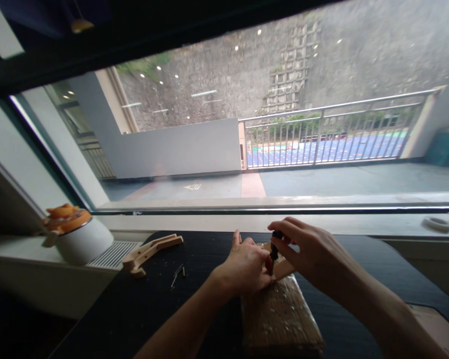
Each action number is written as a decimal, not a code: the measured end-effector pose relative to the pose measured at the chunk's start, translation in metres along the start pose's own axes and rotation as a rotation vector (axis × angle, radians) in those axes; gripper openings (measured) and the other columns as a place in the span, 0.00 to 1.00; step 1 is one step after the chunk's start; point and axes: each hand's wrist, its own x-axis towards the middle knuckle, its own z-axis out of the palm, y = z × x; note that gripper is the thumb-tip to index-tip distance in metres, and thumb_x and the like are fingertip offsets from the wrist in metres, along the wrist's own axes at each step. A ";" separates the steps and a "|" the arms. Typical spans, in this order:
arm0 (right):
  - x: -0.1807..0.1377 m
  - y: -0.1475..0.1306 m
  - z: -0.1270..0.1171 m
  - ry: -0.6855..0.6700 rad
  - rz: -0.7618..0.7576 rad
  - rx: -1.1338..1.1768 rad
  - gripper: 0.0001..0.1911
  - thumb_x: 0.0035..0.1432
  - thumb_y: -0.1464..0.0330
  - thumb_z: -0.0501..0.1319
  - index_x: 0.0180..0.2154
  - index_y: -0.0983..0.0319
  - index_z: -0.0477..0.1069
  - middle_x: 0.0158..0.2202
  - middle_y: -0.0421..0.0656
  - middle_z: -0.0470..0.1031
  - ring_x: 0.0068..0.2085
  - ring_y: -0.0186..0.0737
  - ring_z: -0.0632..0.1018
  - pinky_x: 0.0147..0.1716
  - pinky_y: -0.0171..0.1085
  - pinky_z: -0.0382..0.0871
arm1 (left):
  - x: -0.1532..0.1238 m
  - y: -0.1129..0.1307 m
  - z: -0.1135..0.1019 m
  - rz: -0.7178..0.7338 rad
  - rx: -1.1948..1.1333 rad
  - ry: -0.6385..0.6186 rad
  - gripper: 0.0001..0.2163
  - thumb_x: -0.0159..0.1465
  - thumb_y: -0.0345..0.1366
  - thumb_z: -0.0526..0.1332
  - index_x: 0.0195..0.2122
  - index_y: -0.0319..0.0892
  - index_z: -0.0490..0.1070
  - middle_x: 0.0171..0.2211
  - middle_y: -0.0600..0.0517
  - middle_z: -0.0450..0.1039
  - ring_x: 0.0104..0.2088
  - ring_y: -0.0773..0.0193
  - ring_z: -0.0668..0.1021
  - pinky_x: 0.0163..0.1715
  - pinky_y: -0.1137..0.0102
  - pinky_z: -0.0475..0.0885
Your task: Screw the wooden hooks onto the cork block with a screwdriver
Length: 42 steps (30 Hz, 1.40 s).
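Slim, black-handled tool (275,250), seemingly a screwdriver.

Wooden piece (285,269): partly hidden by left hand (245,266) | dark tool (276,244): tip indistinct | metal bits (173,282), toward far left corner of tabletop (204,248): too small to identify

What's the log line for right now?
right hand: grips black-handled tool | left hand: on wooden piece | below: wooden block | black table: small metal pieces

Beyond a wide window (224,149), a metal railing (322,137) edges a walkway (322,179).
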 end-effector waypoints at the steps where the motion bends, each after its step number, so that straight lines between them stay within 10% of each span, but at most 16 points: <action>1: 0.000 0.000 0.000 -0.001 -0.007 0.002 0.11 0.62 0.69 0.54 0.44 0.58 0.71 0.37 0.41 0.74 0.30 0.36 0.74 0.27 0.35 0.62 | 0.000 0.000 0.000 0.004 -0.003 0.003 0.05 0.56 0.37 0.62 0.26 0.43 0.69 0.27 0.56 0.73 0.42 0.55 0.72 0.56 0.35 0.40; 16: 0.008 0.002 -0.016 -0.229 0.088 -0.068 0.08 0.61 0.70 0.53 0.39 0.62 0.70 0.34 0.43 0.75 0.32 0.40 0.75 0.29 0.36 0.60 | -0.002 0.001 0.008 -0.020 0.070 0.129 0.03 0.55 0.35 0.64 0.25 0.45 0.74 0.28 0.55 0.73 0.41 0.56 0.72 0.58 0.37 0.41; 27: 0.042 -0.015 -0.051 -0.524 -0.055 -0.131 0.08 0.55 0.75 0.56 0.33 0.62 0.73 0.33 0.43 0.75 0.31 0.38 0.75 0.27 0.34 0.56 | -0.035 -0.004 0.003 -0.068 -0.105 0.393 0.15 0.56 0.33 0.66 0.45 0.51 0.70 0.46 0.55 0.72 0.54 0.54 0.67 0.61 0.41 0.38; 42: 0.053 -0.024 -0.046 -0.575 -0.069 -0.258 0.06 0.56 0.73 0.57 0.34 0.62 0.72 0.31 0.45 0.77 0.33 0.44 0.78 0.27 0.35 0.57 | -0.041 -0.012 0.039 0.005 -0.047 0.669 0.05 0.56 0.31 0.67 0.32 0.47 0.74 0.42 0.54 0.75 0.57 0.51 0.68 0.62 0.42 0.37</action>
